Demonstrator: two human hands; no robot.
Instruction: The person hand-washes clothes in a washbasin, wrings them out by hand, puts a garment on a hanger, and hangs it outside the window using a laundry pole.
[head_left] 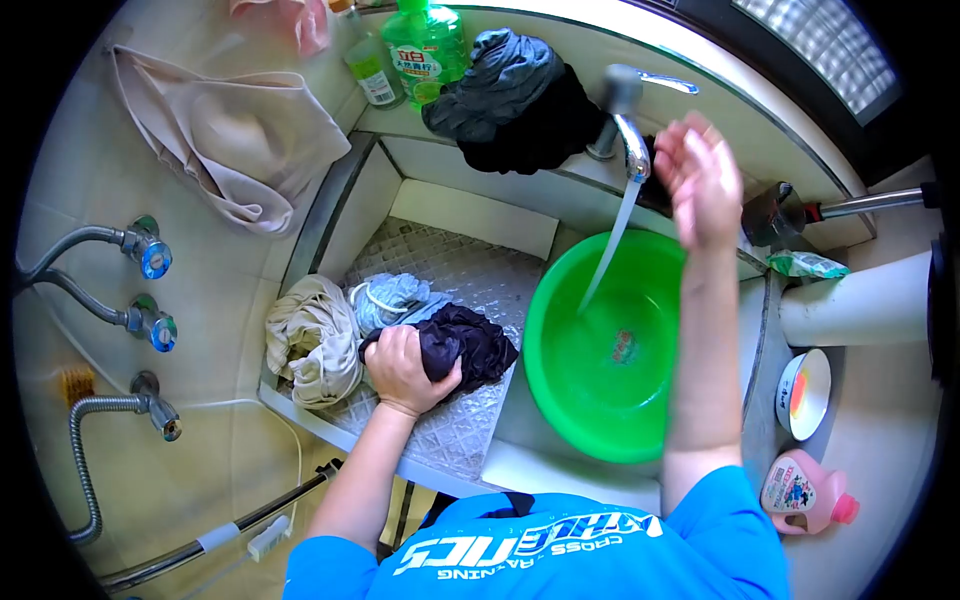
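On the ribbed washboard side of the sink, my left hand (402, 370) is closed around a bunched dark garment (475, 345). A light blue garment (395, 300) and a beige garment (315, 340) lie crumpled right beside it. My right hand (700, 180) is raised just right of the faucet (632, 150), slightly blurred, its fingers loosely bent with nothing visible in them. Water runs from the spout into a green basin (545, 320), which stands in the sink's right compartment with some water in it. My right forearm covers the basin's right edge.
Grey-blue and black clothes (505, 95) are piled on the back ledge beside a green detergent bottle (425, 50). A beige cloth (235, 135) hangs at left, above wall valves (148, 250). At right are a bowl (817, 395) and a pink bottle (805, 490).
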